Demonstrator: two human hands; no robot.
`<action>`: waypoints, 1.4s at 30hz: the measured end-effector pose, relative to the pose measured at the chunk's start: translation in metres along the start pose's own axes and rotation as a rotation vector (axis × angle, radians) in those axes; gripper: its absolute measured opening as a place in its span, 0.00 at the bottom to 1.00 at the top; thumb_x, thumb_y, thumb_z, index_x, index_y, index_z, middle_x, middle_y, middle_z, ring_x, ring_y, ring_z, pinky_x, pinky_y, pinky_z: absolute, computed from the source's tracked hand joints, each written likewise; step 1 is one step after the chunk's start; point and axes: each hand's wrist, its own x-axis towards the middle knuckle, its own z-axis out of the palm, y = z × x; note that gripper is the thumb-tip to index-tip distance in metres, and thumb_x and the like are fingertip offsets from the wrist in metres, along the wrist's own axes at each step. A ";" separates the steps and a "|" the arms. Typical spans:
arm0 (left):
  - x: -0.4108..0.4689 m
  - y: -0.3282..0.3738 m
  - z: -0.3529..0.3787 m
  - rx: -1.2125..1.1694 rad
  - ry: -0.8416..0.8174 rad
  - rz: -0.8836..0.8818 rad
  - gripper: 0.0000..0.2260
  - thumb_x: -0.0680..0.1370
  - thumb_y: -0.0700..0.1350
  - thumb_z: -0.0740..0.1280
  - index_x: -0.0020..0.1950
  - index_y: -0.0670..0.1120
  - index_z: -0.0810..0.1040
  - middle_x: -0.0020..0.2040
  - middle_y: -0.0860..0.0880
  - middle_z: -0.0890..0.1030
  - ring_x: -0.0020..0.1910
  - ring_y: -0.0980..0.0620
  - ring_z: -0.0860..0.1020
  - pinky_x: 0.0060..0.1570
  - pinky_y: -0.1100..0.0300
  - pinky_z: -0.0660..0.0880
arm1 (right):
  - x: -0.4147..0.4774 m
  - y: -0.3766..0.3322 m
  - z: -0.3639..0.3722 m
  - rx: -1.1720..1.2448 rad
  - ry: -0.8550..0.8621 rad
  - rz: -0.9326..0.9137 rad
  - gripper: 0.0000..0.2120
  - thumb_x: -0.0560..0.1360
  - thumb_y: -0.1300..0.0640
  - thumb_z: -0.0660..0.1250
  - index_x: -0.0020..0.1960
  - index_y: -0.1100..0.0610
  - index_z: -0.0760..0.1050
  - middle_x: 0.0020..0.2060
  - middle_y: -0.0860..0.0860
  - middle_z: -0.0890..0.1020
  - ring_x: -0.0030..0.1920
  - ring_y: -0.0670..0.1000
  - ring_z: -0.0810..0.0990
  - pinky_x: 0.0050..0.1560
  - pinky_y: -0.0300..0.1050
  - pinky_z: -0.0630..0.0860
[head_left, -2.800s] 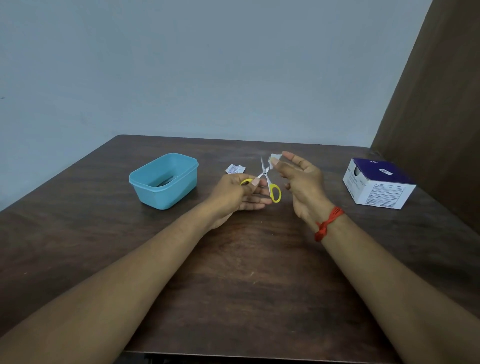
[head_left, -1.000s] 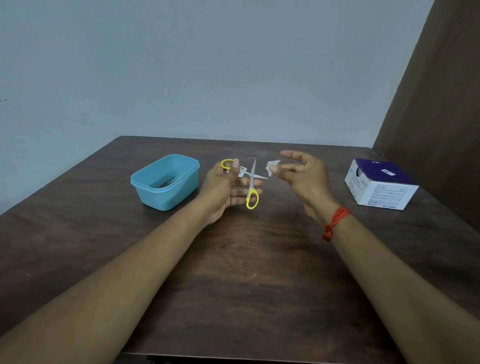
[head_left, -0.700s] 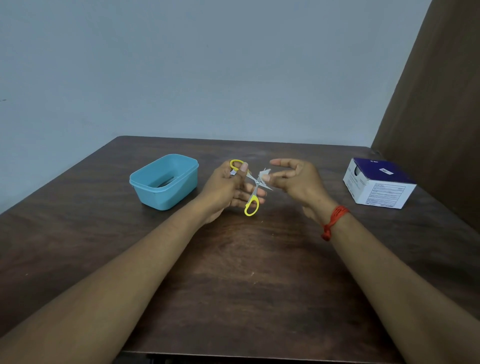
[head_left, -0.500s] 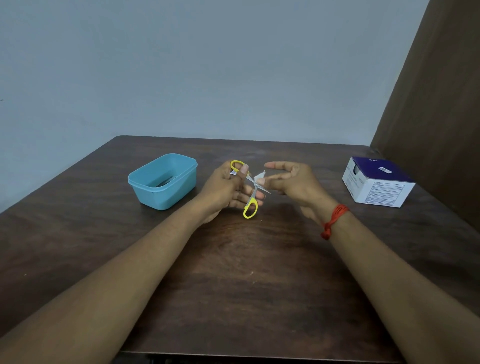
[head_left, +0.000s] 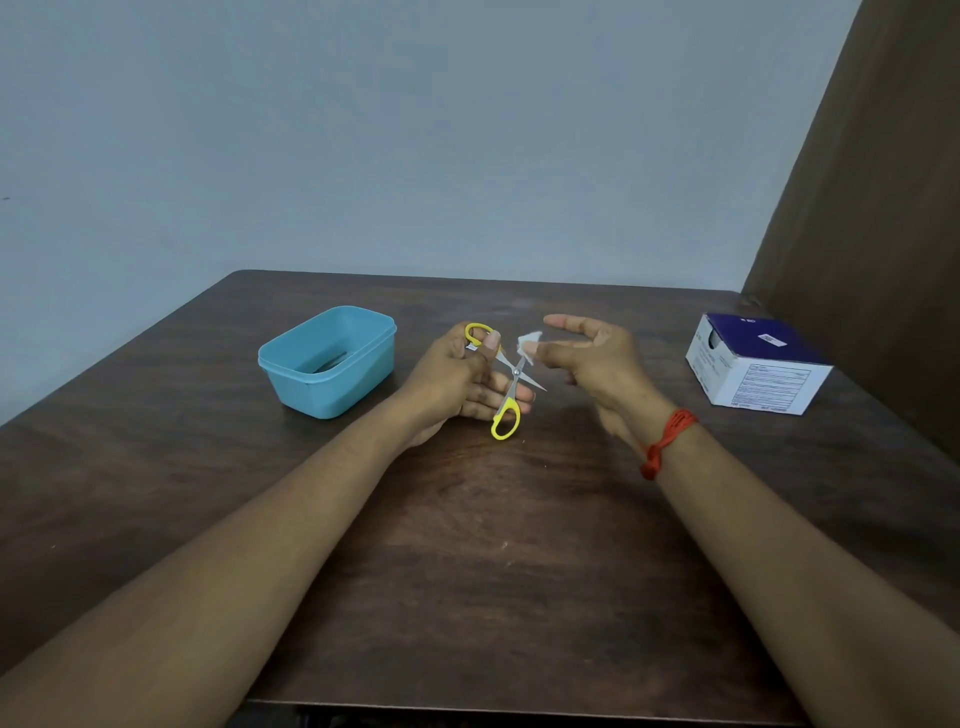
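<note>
My left hand holds small scissors with yellow handles above the middle of the dark wooden table. The thumb goes through the upper handle loop, and the blades stand spread apart. My right hand pinches a small white paper packet between thumb and finger. The packet sits between the spread blades. The other right fingers are stretched out. A red thread is tied round the right wrist.
A light blue plastic tub stands left of my hands, with something dark lying inside. A white and purple cardboard box stands at the right, near a brown panel. A grey wall rises behind the table.
Since 2.8 s ago the scissors have turned in my left hand and their blades have spread. My right hand brought the white packet between the blades. A white scrap seen earlier on the table is hidden.
</note>
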 end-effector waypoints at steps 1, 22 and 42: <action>0.000 0.000 0.000 -0.001 -0.004 -0.001 0.13 0.84 0.55 0.59 0.60 0.47 0.65 0.46 0.35 0.86 0.42 0.36 0.86 0.38 0.52 0.83 | 0.000 0.000 0.000 0.026 0.014 -0.003 0.25 0.67 0.60 0.81 0.61 0.56 0.78 0.34 0.46 0.87 0.32 0.37 0.81 0.30 0.27 0.71; 0.001 0.002 -0.001 -0.041 0.030 -0.013 0.12 0.83 0.55 0.63 0.58 0.47 0.70 0.47 0.36 0.86 0.44 0.37 0.86 0.41 0.50 0.83 | -0.003 -0.002 0.002 -0.019 -0.040 0.022 0.25 0.67 0.60 0.81 0.62 0.55 0.79 0.35 0.47 0.86 0.32 0.39 0.81 0.32 0.32 0.72; 0.006 0.000 -0.008 -0.290 0.226 0.019 0.09 0.85 0.47 0.62 0.55 0.40 0.72 0.46 0.35 0.86 0.47 0.39 0.86 0.41 0.52 0.83 | -0.001 -0.015 -0.020 0.053 0.162 -0.081 0.05 0.73 0.61 0.76 0.47 0.58 0.81 0.36 0.46 0.84 0.27 0.34 0.76 0.28 0.27 0.69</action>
